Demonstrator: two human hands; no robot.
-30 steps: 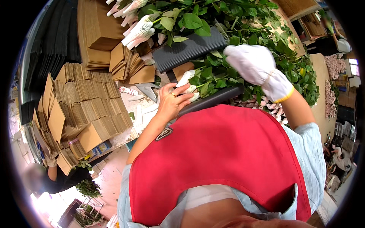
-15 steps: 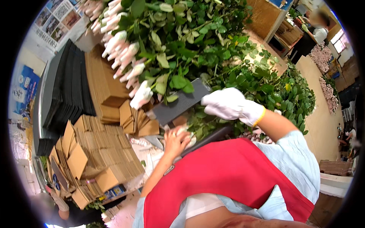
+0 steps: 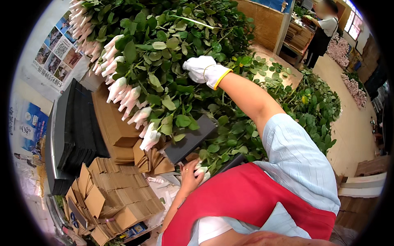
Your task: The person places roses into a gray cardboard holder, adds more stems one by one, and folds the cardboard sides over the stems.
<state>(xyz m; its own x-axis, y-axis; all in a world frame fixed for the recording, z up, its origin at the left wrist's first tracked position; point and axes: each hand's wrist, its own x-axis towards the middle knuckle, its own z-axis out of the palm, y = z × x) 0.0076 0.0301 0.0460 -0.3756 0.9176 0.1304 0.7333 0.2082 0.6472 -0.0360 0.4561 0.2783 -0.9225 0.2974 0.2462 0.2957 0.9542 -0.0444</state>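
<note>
My left hand (image 3: pixel 189 177), bare and with a ring on one finger, curls round white flower heads (image 3: pixel 200 169) at the near edge of the greenery. They look like roses in white sleeves, their leafy stems running right beneath my right arm. Amid the leaves of the big rose pile (image 3: pixel 164 49), my right hand (image 3: pixel 201 69) is closed in a white glove with a yellow cuff. Whatever its fingers grip is hidden. Between the hands lies a dark grey ribbed block (image 3: pixel 191 141). White net-sleeved rose heads (image 3: pixel 150 137) stick out along the pile's left side.
Folded brown cardboard pieces (image 3: pixel 119 180) are stacked at the left. Behind them stand black sheets (image 3: pixel 80 131) and a tall cardboard stack (image 3: pixel 106 119). More leafy stems (image 3: pixel 312 94) lie to the right. A person (image 3: pixel 326 28) stands at the far right.
My right hand has moved up and left, from beside the grey block into the leaves of the pile. My left hand stays at the flower heads. The view has shifted a little.
</note>
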